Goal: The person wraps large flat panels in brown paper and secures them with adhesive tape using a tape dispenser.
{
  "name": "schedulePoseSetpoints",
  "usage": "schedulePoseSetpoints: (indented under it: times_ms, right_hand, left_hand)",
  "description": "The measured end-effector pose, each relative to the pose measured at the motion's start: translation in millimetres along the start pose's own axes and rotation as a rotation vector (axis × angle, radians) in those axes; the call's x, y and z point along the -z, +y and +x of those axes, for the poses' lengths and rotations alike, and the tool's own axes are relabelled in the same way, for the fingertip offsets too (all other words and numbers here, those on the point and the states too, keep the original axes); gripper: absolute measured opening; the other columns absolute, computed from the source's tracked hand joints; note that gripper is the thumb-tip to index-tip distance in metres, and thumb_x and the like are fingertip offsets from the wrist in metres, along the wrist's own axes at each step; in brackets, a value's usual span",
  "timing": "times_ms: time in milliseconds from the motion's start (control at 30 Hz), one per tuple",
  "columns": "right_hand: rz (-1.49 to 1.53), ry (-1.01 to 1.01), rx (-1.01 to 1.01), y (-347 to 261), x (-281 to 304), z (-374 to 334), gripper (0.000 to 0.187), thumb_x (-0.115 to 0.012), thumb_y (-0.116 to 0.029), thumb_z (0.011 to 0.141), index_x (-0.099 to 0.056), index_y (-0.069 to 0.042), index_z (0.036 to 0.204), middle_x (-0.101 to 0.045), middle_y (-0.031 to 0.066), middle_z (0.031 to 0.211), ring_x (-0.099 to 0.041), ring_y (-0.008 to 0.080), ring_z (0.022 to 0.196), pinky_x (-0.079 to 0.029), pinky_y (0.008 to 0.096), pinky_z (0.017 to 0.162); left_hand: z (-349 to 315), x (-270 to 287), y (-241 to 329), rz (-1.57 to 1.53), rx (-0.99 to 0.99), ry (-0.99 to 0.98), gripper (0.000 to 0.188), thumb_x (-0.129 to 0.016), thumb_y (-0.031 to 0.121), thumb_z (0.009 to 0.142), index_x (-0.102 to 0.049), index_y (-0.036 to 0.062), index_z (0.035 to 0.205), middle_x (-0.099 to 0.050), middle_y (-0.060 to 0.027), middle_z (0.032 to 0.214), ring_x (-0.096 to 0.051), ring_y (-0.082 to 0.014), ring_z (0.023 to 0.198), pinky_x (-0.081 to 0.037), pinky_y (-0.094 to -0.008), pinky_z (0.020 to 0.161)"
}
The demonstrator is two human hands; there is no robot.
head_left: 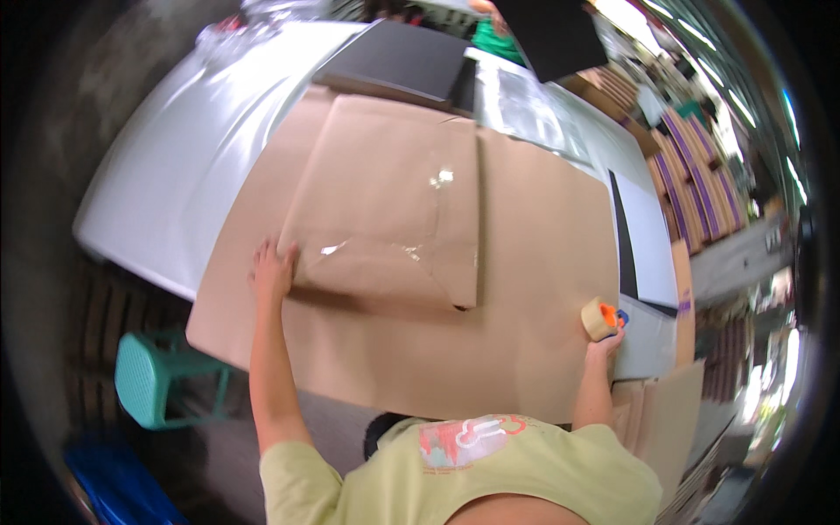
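A flat parcel wrapped in brown kraft paper [385,192], with strips of shiny clear tape over its folds, lies on a larger sheet of brown paper [542,227]. My left hand [273,267] rests at the parcel's near left corner, fingers stretched out and partly apart. At the right edge of the sheet, my right hand [606,339] is closed round a tape dispenser [610,318] with orange and blue parts and a wide tan roll. The dispenser is well apart from the parcel.
Dark flat boxes [394,57] stand just beyond the parcel. White plastic-covered surface [175,166] spreads to the left, with a green stool [153,381] below it. Across the table a person in green [497,39] is near a black panel [558,39]. Stacked cardboard [696,179] is at right.
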State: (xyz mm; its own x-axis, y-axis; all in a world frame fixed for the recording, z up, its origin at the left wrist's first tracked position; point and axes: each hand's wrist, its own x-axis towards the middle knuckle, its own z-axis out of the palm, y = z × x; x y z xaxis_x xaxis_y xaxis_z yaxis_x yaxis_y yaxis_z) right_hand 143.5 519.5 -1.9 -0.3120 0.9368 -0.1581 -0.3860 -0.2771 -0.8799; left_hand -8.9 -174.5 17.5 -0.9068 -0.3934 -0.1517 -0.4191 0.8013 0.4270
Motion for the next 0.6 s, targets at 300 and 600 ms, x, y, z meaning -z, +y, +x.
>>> schedulePoseSetpoints:
  times_ms: [300,600]
  right_hand:
    - [-0.585,1.011,0.104,-7.7,63.6,79.8,0.074,-0.06,-0.06,0.071,-0.059,0.006,0.104,-0.058,0.0219,0.111,-0.057,0.0329,0.101,-0.046,0.0441,0.084]
    - [-0.887,-0.041,0.998,16.5,-23.6,53.6,0.032,-0.048,-0.025,0.09,-0.051,-0.002,0.113,-0.052,0.0128,0.119,-0.048,0.0271,0.107,-0.037,0.0392,0.092]
  left_hand:
    - [14.2,-18.8,-20.8,-0.126,-0.048,0.06,0.073,-0.043,0.062,0.084,-0.044,0.0057,0.13,-0.034,-0.0115,0.141,-0.025,-0.0318,0.132,-0.024,-0.0461,0.105]
    - [10.6,-10.7,-20.1,-0.301,-0.02,0.106,0.069,-0.053,0.054,0.082,-0.05,-0.0024,0.122,-0.039,-0.0179,0.137,-0.032,-0.0354,0.128,-0.029,-0.0414,0.104]
